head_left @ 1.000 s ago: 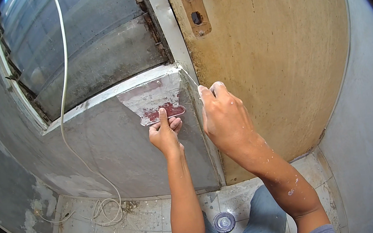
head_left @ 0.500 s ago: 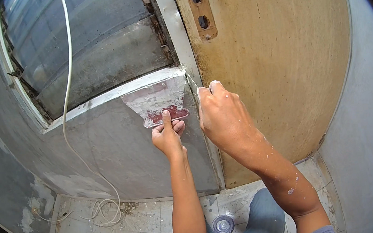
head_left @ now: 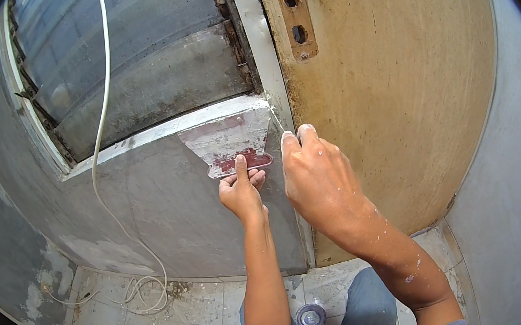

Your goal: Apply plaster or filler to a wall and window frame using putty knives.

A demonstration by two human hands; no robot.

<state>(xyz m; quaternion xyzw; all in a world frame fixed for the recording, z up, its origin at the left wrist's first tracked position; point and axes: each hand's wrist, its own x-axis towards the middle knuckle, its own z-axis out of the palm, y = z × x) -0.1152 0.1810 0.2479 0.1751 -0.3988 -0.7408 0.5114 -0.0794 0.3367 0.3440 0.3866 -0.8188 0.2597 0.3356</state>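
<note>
Spreader [head_left: 226, 139], red and white-smeared, is pinched by thumb and fingers of the left hand [head_left: 243, 193] mid-frame, while a slim tool [head_left: 277, 120], clenched in the right hand [head_left: 322, 177] just rightward, is angled up-left toward the window sill [head_left: 211, 112].

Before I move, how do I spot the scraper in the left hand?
Find the window; below its lower right corner is the left hand. The scraper in it flares upward, its red showing through white smears, unlike the grey wall behind.
</note>
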